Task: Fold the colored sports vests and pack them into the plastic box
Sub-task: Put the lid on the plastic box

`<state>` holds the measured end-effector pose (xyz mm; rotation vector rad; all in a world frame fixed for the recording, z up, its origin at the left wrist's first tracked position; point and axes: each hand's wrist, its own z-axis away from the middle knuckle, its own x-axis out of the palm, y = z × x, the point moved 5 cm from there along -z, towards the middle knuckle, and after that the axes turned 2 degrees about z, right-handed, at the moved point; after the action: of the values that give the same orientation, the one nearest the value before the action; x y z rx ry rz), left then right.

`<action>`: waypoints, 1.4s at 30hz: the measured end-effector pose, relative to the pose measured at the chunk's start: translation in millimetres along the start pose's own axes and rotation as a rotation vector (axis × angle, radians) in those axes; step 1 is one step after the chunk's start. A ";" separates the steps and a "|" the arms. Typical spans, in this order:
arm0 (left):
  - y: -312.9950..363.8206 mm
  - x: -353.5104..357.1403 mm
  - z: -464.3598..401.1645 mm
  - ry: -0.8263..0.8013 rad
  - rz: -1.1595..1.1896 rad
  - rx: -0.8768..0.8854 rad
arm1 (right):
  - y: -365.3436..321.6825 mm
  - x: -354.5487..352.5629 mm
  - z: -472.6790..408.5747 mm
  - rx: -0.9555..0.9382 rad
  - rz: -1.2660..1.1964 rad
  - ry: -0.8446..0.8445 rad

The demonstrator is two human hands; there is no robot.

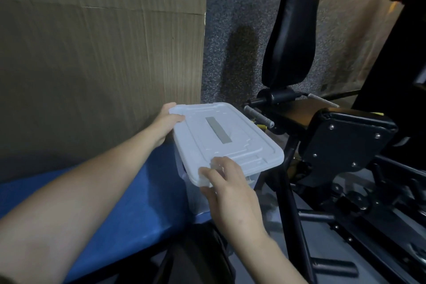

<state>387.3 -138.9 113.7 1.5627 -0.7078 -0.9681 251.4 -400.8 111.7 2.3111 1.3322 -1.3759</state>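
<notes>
Item: plastic box [249, 182], translucent, rectangular, with its white lid [223, 136] seated on top; a grey strip [218, 130] ran along the lid's centre. The box stood at the far end of a blue padded bench [129, 203], between the two hands. Left hand [164, 125] held the lid's far corner, thumb curled over the rim and fingers hidden behind. Right hand [228, 191] gripped the near short edge, fingertips on the latch there. No vests were in view, and the contents could not be made out through the walls. Progress, as judged: either packing was complete and the lid was being clipped down, or the box was yet to be opened; the view did not settle which. Just right of the grips stood black gym equipment [341, 145]; left of them, a brown panel [92, 53].
</notes>
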 end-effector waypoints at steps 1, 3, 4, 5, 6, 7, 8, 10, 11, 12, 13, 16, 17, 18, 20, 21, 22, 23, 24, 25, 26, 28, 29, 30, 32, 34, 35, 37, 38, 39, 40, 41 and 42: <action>0.6 1.9 -2.2 0.006 0.000 0.002 | -1.1 1.2 -2.3 0.007 0.027 0.006; -0.6 3.2 -6.9 0.013 -0.018 -0.001 | -3.8 4.3 -5.8 0.009 0.123 0.031; -1.1 3.3 -8.7 0.020 -0.035 -0.003 | -6.6 5.9 -7.0 -0.009 0.173 0.052; -1.9 3.2 -10.8 0.028 -0.049 0.000 | -10.2 8.0 -8.5 -0.035 0.215 0.076; -2.7 2.9 -12.8 0.036 -0.067 0.001 | -13.4 10.6 -10.6 -0.061 0.253 0.097; -3.9 2.4 -15.8 0.043 -0.080 0.002 | -15.6 14.0 -13.8 -0.079 0.284 0.114; -5.0 1.7 -17.8 0.046 -0.095 0.000 | -17.1 17.6 -17.1 -0.088 0.297 0.124; -6.3 0.4 -20.6 0.050 -0.131 0.005 | -16.2 25.4 -23.2 -0.107 0.271 0.110; -6.3 0.3 -21.7 0.051 -0.152 0.011 | -13.7 26.7 -25.5 -0.118 0.240 0.089; -5.3 0.1 -22.3 0.052 -0.172 0.021 | -9.1 24.8 -27.2 -0.118 0.195 0.073; -4.4 0.5 -23.6 0.051 -0.191 0.037 | -2.0 19.3 -28.9 -0.102 0.143 0.071; -1.7 1.4 -23.6 0.059 -0.252 0.057 | 37.2 -4.0 -39.1 0.020 0.060 0.120; -2.4 1.5 -23.6 0.061 -0.265 0.052 | 53.7 -9.9 -44.9 0.078 0.074 0.117; -3.1 2.0 -23.8 0.061 -0.275 0.044 | 70.1 -14.2 -51.3 0.140 0.097 0.091; -4.2 1.6 -24.7 0.062 -0.278 0.034 | 97.7 -16.0 -62.7 0.263 0.122 -0.025; -4.1 1.0 -25.7 0.057 -0.277 0.034 | 107.8 -14.6 -66.4 0.317 0.112 -0.086; -4.1 -0.1 -26.5 0.043 -0.272 0.026 | 114.5 -12.6 -68.1 0.364 0.088 -0.137; -4.7 -0.6 -28.2 0.018 -0.256 0.013 | 118.5 -10.1 -67.9 0.409 0.051 -0.181; -5.4 -1.2 -29.5 -0.008 -0.237 0.008 | 119.9 -8.0 -66.7 0.446 0.009 -0.212; -5.9 -1.4 -29.6 -0.029 -0.220 0.002 | 120.0 -6.5 -65.1 0.475 -0.027 -0.228; -5.8 -1.6 -28.5 -0.045 -0.203 -0.003 | 119.6 -5.7 -63.6 0.497 -0.053 -0.238; -7.5 -2.4 -28.9 -0.055 -0.165 -0.007 | 119.5 -5.1 -61.3 0.525 -0.071 -0.258; -8.6 -2.7 -30.2 -0.059 -0.147 -0.008 | 120.6 -4.7 -60.1 0.543 -0.080 -0.258; -9.4 -2.1 -30.8 -0.068 -0.135 -0.011 | 122.0 -4.9 -59.1 0.566 -0.097 -0.246; -10.9 -1.2 -32.8 -0.082 -0.104 -0.015 | 128.9 -3.7 -58.2 0.621 -0.152 -0.200; -12.9 -1.3 -32.6 -0.090 -0.060 -0.020 | 135.7 0.1 -60.2 0.655 -0.233 -0.142; -14.4 -2.1 -31.8 -0.091 -0.037 -0.023 | 139.6 2.5 -60.3 0.669 -0.281 -0.119; -17.8 -8.1 -27.7 -0.076 0.003 -0.028 | 145.3 6.3 -61.1 0.682 -0.395 -0.079; -19.7 -13.6 -24.8 -0.067 0.013 -0.033 | 145.5 6.4 -61.7 0.689 -0.450 -0.056; -21.2 -20.2 -20.9 -0.057 0.016 -0.034 | 146.5 6.1 -62.5 0.697 -0.494 -0.030; -23.4 -28.7 -15.7 -0.050 0.014 -0.040 | 148.3 6.5 -64.3 0.707 -0.515 -0.001; -26.5 -37.9 -9.4 -0.039 0.014 -0.048 | 148.0 6.3 -67.5 0.717 -0.520 0.026; -30.7 -48.6 -2.6 -0.025 0.023 -0.057 | 147.2 7.0 -71.9 0.727 -0.523 0.039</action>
<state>364.3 -90.0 94.0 1.4921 -0.7076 -0.9843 408.2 -447.7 103.7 2.4806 1.7548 -2.3081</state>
